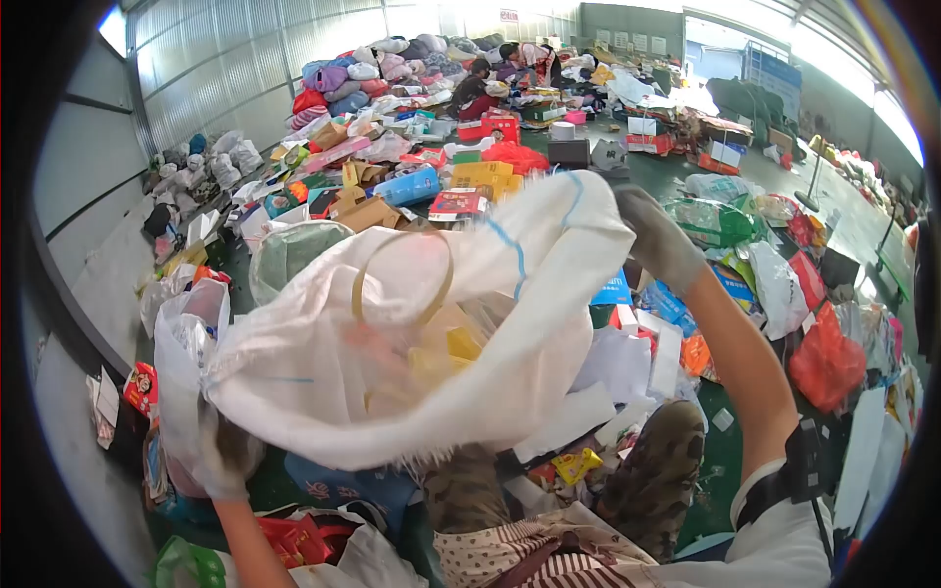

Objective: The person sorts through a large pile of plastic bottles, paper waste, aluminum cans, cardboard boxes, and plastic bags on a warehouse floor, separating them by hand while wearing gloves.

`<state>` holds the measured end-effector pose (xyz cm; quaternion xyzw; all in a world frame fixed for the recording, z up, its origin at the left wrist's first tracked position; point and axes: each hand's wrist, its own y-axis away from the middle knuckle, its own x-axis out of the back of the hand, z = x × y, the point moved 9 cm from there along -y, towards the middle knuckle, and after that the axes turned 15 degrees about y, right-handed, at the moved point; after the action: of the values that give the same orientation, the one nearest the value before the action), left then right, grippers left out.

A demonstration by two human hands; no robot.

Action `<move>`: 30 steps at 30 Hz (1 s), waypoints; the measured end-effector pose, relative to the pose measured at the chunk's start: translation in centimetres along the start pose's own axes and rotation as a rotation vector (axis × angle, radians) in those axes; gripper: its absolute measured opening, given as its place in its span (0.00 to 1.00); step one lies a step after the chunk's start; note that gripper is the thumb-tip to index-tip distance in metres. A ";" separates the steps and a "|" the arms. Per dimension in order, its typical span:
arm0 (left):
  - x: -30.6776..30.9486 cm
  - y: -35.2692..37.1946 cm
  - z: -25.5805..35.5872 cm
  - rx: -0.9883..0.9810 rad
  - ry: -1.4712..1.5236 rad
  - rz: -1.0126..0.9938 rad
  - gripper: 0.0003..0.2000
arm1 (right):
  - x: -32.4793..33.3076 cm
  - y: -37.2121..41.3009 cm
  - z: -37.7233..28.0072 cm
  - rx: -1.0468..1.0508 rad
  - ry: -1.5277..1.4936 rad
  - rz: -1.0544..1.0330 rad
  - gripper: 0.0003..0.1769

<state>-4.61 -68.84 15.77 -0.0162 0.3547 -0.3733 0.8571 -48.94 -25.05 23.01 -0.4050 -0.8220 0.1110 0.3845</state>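
Note:
A large white woven sack (510,392) with blue stripes and a frayed edge is spread in front of me, its mouth facing up. My right hand (662,235), in a grey glove, is closed on the rim at the upper right. Low on the left, my gloved left hand (225,456) grips the sack's other side; it is blurred and its fingers are partly hidden. Inside the sack, a yellow item (463,343) and smeared pale and orange shapes show. A translucent white plastic bag (186,333) hangs beside my left hand.
Mixed waste covers the floor: a blue cylinder-shaped pack (409,185), yellow boxes (487,178), a red plastic bag (828,361) and a green bag (708,221). Two people (529,61) are at the far pile of bundles. A wall (93,162) stands left.

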 end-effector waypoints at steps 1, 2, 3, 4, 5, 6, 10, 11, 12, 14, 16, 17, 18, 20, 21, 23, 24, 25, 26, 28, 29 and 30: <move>3.4 0.2 -0.9 -0.023 -0.026 -0.068 0.26 | -0.2 2.0 2.4 0.029 0.105 0.001 0.33; 5.3 0.8 -1.9 0.005 -0.041 -0.035 0.26 | -0.5 4.0 4.7 0.057 0.210 0.005 0.38; 6.4 1.2 -3.4 0.070 -0.030 0.020 0.26 | -1.6 6.2 8.7 -0.133 -0.262 0.043 0.46; 7.4 1.5 -5.5 0.142 -0.023 0.059 0.26 | -3.6 8.9 9.2 -0.213 -0.059 -0.037 0.53; 8.3 1.1 -7.7 0.211 -0.020 0.096 0.26 | -5.3 11.0 9.4 -0.298 0.143 -0.112 0.60; 9.1 0.8 -10.0 0.272 -0.022 0.126 0.25 | -7.3 11.2 8.1 -0.290 0.230 -0.174 0.64; 8.4 -5.4 -18.2 0.436 -0.065 0.195 0.25 | -14.1 6.1 1.7 -0.123 0.443 -0.167 0.66; 7.7 -7.0 -19.8 0.459 -0.077 0.200 0.25 | -15.5 4.7 2.3 -0.061 0.501 -0.127 0.64; 6.7 -8.3 -21.2 0.477 -0.089 0.198 0.25 | -17.5 3.5 2.6 0.011 0.648 -0.118 0.58; 5.6 -8.8 -23.4 0.509 -0.128 0.202 0.25 | -22.3 2.3 4.8 0.261 0.917 0.046 0.45; 4.5 -9.5 -23.6 0.513 -0.169 0.190 0.25 | -26.0 1.9 7.9 0.379 1.088 0.206 0.38; 3.7 -9.7 -23.5 0.515 -0.187 0.177 0.25 | -25.9 1.4 9.0 0.313 1.081 0.153 0.38; 3.1 -10.1 -23.3 0.523 -0.210 0.176 0.24 | -25.9 0.8 9.9 0.257 1.069 0.099 0.38; 1.5 -10.4 -22.7 0.523 -0.244 0.152 0.24 | -24.5 0.3 11.4 0.143 1.015 0.017 0.38; 0.9 -10.3 -22.5 0.525 -0.256 0.149 0.24 | -23.2 0.2 12.0 0.096 1.014 0.006 0.38; -1.2 -10.0 -22.1 0.528 -0.288 0.115 0.24 | -21.9 1.0 12.5 0.045 0.989 -0.005 0.38; -3.2 -10.1 -22.0 0.529 -0.303 0.089 0.24 | -20.6 1.3 12.9 0.010 0.977 -0.009 0.38; -5.3 -10.2 -22.2 0.529 -0.316 0.047 0.24 | -19.2 2.4 13.9 -0.049 0.955 -0.011 0.38; -8.0 -10.0 -21.4 0.535 -0.338 0.008 0.24 | -18.0 3.4 14.4 -0.098 0.934 -0.007 0.38; -12.9 -9.7 -19.8 0.521 -0.366 -0.069 0.24 | -15.8 6.0 15.2 -0.188 0.884 -0.014 0.38; -15.1 -9.5 -18.7 0.506 -0.382 -0.100 0.24 | -14.9 7.5 15.5 -0.232 0.860 -0.021 0.38; -17.0 -9.3 -18.0 0.497 -0.387 -0.141 0.24 | -14.1 9.0 15.8 -0.271 0.830 -0.021 0.38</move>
<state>-29.60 -60.19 15.17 0.0985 0.0812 -0.4970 0.8583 -49.80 -27.76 0.18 -0.4536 -0.6090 -0.1739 0.6270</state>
